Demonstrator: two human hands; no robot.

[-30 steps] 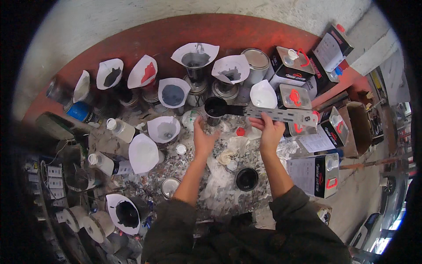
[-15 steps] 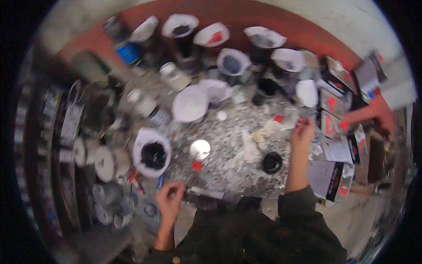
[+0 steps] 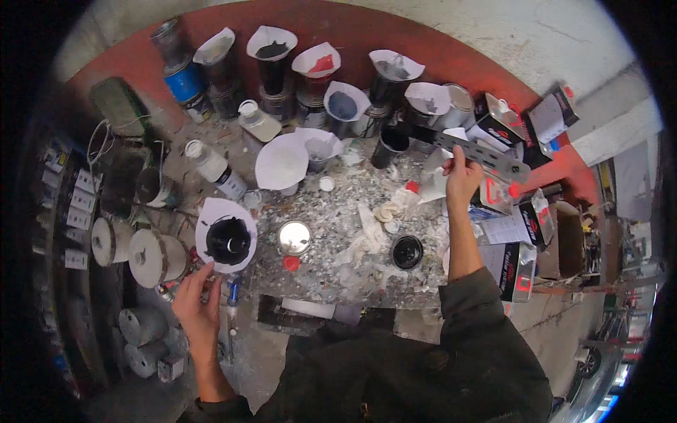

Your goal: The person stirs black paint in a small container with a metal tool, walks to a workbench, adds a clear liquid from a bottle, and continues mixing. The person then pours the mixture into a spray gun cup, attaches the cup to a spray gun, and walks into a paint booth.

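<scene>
My right hand grips a flat, perforated mixing stick at the right back of the bench. The stick's dark-coated end reaches left over a black cup. At the left, my left hand is beside a white paper strainer holding black liquid. Its thumb and forefinger are apart, close to the strainer's near rim; whether they touch it is unclear. An open tin of black paint and a round, shiny lid or can lie between my hands, with a red cap near the shiny one.
Several dark cups with paper strainers, such as one with red residue, line the back. White bottles stand at the left back, metal solvent cans at the right. A crumpled cloth and a brush lie on the bench.
My left hand has moved left to the strainer with black liquid. My right hand has risen toward the back and now has the mixing stick in it. The whole view has shifted slightly.
</scene>
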